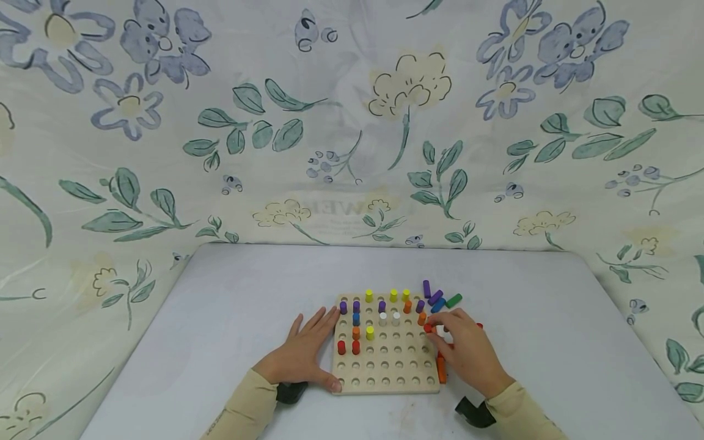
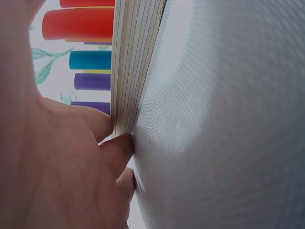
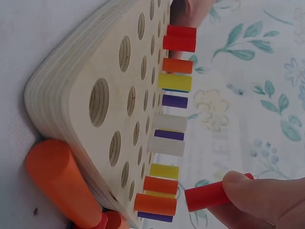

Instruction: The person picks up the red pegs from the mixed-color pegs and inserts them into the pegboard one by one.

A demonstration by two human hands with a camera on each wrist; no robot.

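Observation:
A wooden pegboard point(image 1: 384, 366) with rows of round holes lies on the white table. Coloured pegs stand in its upper and left parts, among them two red pegs point(image 1: 355, 348), a blue peg point(image 1: 355, 319) and white pegs point(image 1: 396, 318). My right hand point(image 1: 467, 348) pinches a red peg point(image 3: 206, 195) between thumb and finger, above the board's right edge and apart from the holes. My left hand point(image 1: 302, 351) rests along the left side of the board, fingers spread; in the left wrist view its fingertips touch the layered board edge point(image 2: 128, 71).
Loose purple point(image 1: 426, 289), blue point(image 1: 438, 305) and green pegs point(image 1: 454, 300) lie beyond the board's top right corner. An orange peg point(image 3: 62, 181) lies against the right side, with red ones partly hidden near my right hand. A flowered cloth point(image 1: 352, 122) hangs behind the table.

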